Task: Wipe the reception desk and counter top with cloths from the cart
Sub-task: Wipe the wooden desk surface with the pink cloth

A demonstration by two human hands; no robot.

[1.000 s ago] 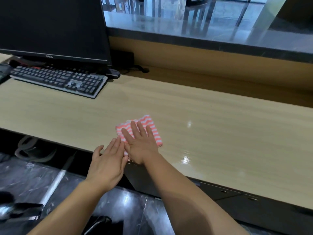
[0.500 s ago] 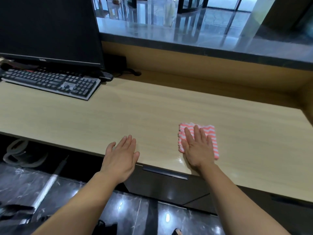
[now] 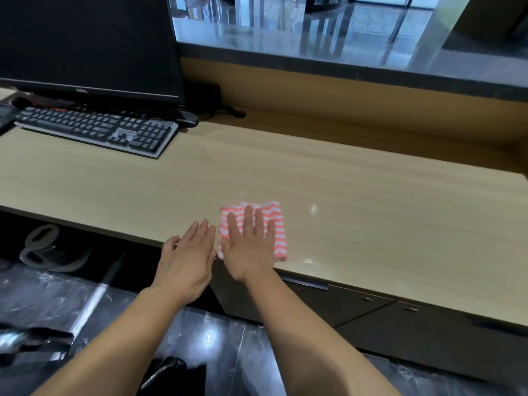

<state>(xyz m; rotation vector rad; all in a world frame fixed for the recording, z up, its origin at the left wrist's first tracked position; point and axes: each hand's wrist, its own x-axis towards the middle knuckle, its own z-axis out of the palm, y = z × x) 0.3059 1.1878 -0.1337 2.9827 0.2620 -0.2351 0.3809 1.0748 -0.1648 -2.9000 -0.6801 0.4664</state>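
The left hand (image 3: 187, 260) is held flat at the desk (image 3: 371, 201) edge, fingers (image 3: 204, 228) together, gripping nothing. Just right of them, the folded striped cloth (image 3: 275, 224) is pressed onto the desk under the right hand (image 3: 248, 247), whose fingers (image 3: 249, 217) are spread.

Clearance and obstructions on the pale wood-grain reception desk (image 3: 357, 195).

The desk surface lay open from the folded pink-and-white striped cloth (image 3: 275, 224) rightwards to the far end and back to the raised wooden upstand; at the left rear, the black-and-grey keyboard (image 3: 97, 130) and the black flat-screen monitor (image 3: 85, 44) blocked passage. The flat left hand (image 3: 185, 261) lay just beside the cloth, over the front edge.
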